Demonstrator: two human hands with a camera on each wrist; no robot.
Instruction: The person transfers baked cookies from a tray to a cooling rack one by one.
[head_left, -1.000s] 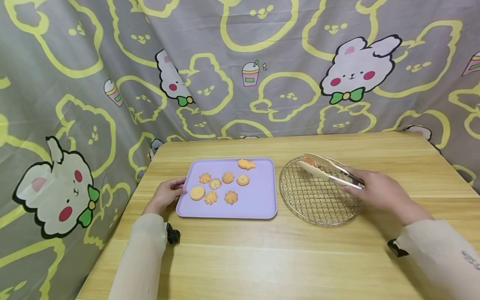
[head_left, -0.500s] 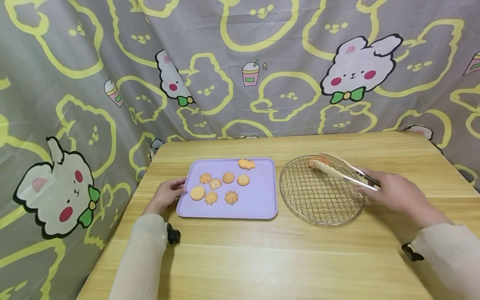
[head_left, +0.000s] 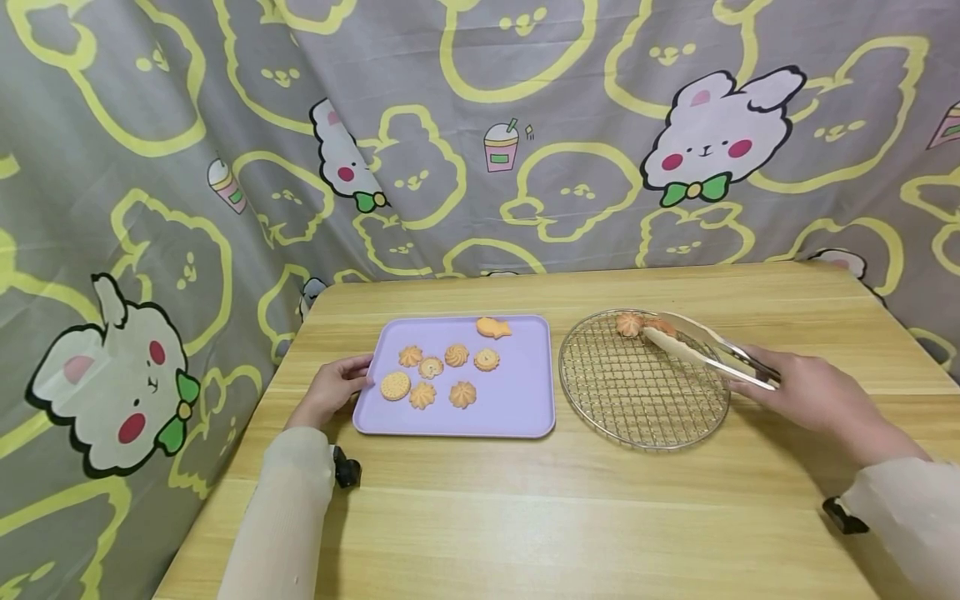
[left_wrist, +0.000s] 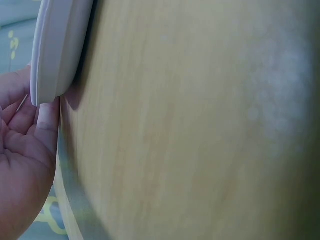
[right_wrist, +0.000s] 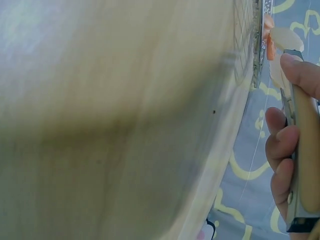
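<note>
My left hand (head_left: 335,390) pinches the left edge of a lilac tray (head_left: 517,408), as the left wrist view also shows at the tray's corner (left_wrist: 57,60). Lying on this tray are several small cookies, among them a round cookie (head_left: 395,386) and a fish-shaped one (head_left: 492,327). My right hand (head_left: 817,396) grips metal tongs (head_left: 716,360) with cream tips, its fingers wrapped round the handle in the right wrist view. Between the tips, over the back of a round wire rack (head_left: 637,392), is an orange-brown cookie (head_left: 662,327). Just left of them sits a swirled cookie (head_left: 628,323).
Tray and rack stand side by side on a wooden table (head_left: 525,517), a narrow gap between them. A grey patterned curtain (head_left: 570,108) hangs behind the table and along its left side.
My right hand and the tongs have moved right across the back of the rack. The swirled cookie now shows left of the tips. My left hand and the tray stay put.
</note>
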